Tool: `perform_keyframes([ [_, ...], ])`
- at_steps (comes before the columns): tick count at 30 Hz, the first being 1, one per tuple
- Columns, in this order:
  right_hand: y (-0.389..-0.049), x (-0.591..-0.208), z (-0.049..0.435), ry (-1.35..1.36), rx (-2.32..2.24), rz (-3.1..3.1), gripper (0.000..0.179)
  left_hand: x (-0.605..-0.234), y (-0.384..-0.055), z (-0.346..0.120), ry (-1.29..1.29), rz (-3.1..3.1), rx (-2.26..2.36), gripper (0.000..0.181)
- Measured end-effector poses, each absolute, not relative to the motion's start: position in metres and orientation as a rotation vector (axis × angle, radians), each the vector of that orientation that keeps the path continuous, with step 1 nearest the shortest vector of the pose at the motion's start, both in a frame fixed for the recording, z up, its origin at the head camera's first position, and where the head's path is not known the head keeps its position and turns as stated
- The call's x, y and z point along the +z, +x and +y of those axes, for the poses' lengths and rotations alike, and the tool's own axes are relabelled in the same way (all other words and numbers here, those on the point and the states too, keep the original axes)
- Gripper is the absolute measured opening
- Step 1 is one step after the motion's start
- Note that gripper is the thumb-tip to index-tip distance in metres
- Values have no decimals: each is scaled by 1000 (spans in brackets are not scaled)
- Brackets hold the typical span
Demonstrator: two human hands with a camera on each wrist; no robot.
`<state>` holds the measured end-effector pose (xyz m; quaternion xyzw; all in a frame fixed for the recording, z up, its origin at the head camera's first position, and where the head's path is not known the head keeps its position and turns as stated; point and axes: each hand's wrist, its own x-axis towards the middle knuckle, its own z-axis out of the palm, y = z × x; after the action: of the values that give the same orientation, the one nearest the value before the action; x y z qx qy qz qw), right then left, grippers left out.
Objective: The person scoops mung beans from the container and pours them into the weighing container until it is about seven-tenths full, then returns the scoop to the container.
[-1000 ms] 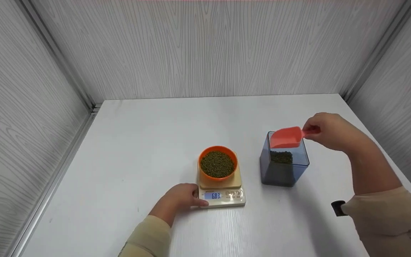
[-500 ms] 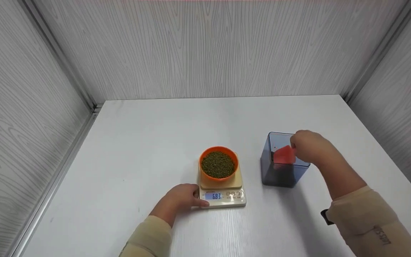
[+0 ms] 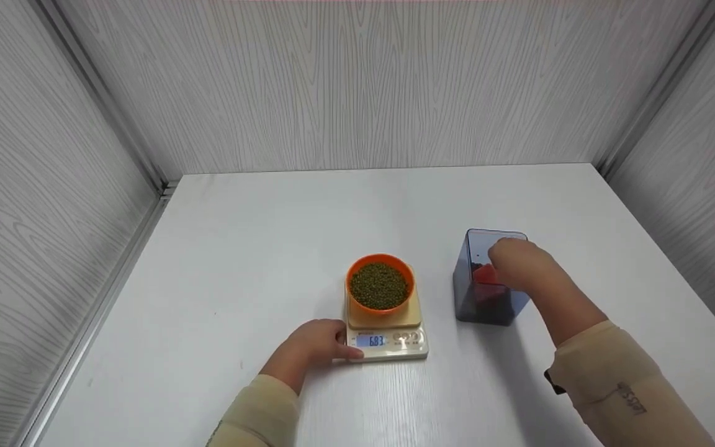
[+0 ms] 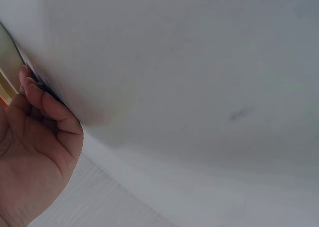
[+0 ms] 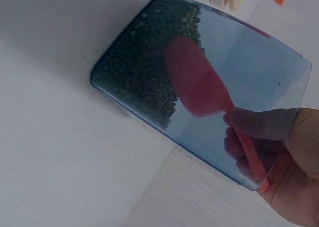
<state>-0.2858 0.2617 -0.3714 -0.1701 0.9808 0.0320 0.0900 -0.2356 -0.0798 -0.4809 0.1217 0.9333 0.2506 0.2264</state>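
Observation:
In the head view, my left hand (image 3: 317,343) holds the left edge of a kitchen scale (image 3: 395,352), thumb at its front corner. The display reads what looks like 683. On the scale stands an orange bowl (image 3: 380,257) of small green beans (image 3: 378,286), probably mung beans. To the right is a clear bluish square container (image 3: 483,310). My right hand (image 3: 522,264) reaches into its top and grips a red scoop (image 5: 197,80) by the handle. Through the container wall, the right wrist view shows the scoop's tip at the beans (image 5: 144,62) inside.
A white table (image 3: 258,236) carries these things, with grey wood-grain panels (image 3: 357,87) behind and at both sides. The container stands a short gap right of the scale. Its walls rise around my right hand.
My right hand has brought the scoop from above the container down inside it, moving left and lower, to the beans. My left hand, the scale and the bowl stay put; the reading is the same.

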Motion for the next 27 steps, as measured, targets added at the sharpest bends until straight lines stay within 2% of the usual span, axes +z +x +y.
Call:
perform_keyframes([
  [10, -292, -379, 269, -456, -181, 2839, 7, -476, -235, -80, 313, 2570, 669, 45],
  [27, -293, -379, 278, -550, -310, 2795, 6, -478, -235, -78, 318, 2580, 650, 46],
])
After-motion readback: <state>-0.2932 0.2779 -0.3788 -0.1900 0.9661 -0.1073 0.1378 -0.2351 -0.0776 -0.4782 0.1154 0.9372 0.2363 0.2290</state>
